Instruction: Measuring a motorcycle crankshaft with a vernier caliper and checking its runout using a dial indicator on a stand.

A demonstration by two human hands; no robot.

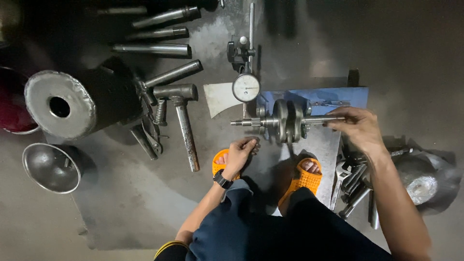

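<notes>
Left hand (240,151), fingers curled loosely, holds nothing, resting on floor just below crankshaft (286,121). Right hand (356,126) pinches crankshaft's right shaft end. Crankshaft: grey steel, round webs, horiz. on blue stand (338,95), mid-floor. Dial gauge (246,87), round white face, touches it from above. Spanners (355,186) crowd right side near orange sandals (304,176). Steel hammer (183,121), heavy cylinder (60,104), rods (159,34) block left; far floor beyond is open.
</notes>
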